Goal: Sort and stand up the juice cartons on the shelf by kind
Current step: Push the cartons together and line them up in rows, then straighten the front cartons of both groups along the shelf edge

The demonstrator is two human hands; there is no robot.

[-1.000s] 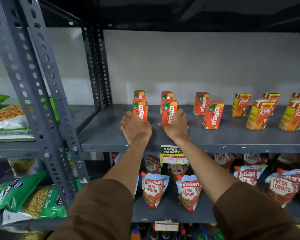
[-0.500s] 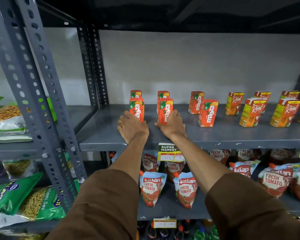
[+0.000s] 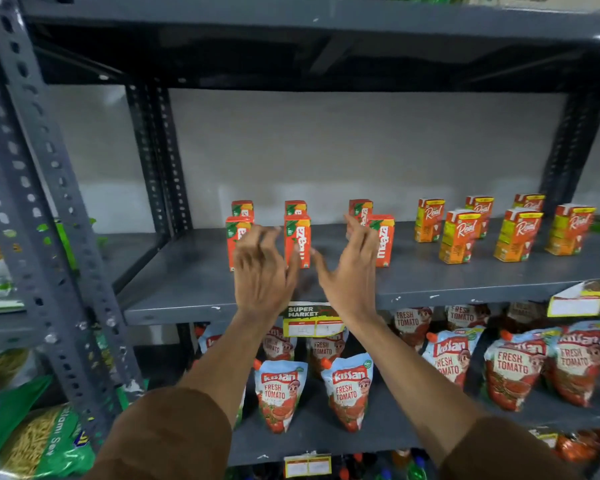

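Blur smears both hands, left hand (image 3: 262,275) and right hand (image 3: 352,271) raised empty with fingers spread, partly hiding boxy orange Maaza cartons (image 3: 297,239) upright on the grey metal shelf (image 3: 465,282).

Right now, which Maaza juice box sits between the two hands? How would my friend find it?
Look at the grey middle shelf above the tomato pouches. On its left stand orange Maaza cartons, on its right Real cartons. The one you want is the front middle Maaza carton: its whole brand name shows sideways, with no hand covering it.

Even, dim light; both hands (image 3: 305,271) motion-blurred (fingers worst), shelf uprights (image 3: 32,188) bowed by wide-angle distortion.
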